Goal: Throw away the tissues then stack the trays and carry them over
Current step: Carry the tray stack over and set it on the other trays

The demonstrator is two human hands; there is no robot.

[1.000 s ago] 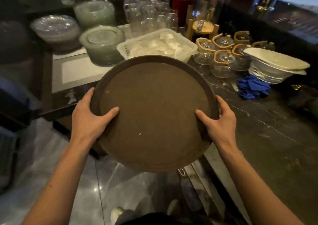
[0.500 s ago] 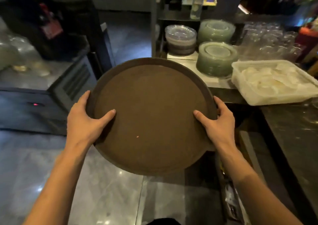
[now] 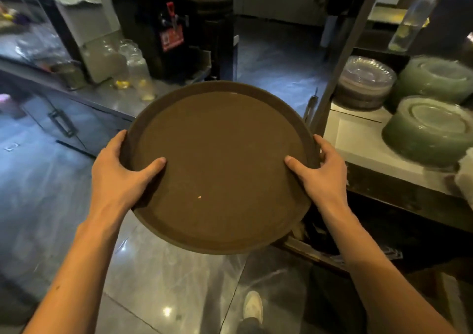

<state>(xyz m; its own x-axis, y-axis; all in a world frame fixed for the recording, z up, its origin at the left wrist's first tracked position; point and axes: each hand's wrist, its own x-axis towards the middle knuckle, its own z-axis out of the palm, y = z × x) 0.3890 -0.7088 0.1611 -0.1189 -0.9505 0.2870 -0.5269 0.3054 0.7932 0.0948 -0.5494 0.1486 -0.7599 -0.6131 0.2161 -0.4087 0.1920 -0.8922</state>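
We grip the tray (image 3: 217, 170) with both hands (image 3: 120, 177) (image 3: 322, 177), thumbs on top; keep it level passing left of the plates (image 3: 430, 131).

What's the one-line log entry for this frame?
phase: carry | held: round brown tray, level, clear of counter | left hand: gripping left rim | right hand: gripping right rim | tray top: bare except small speck

The round tray (image 3: 220, 170) has a matt, finely grained brown face that looks like non-slip rubber or cork, with a smoother rim. Below the tray, the floor (image 3: 51, 193) is glossy polished stone tile. Right of the tray, the stacked plates (image 3: 432, 129) are shiny greenish glass; left of it, clear glass jars (image 3: 135, 67)
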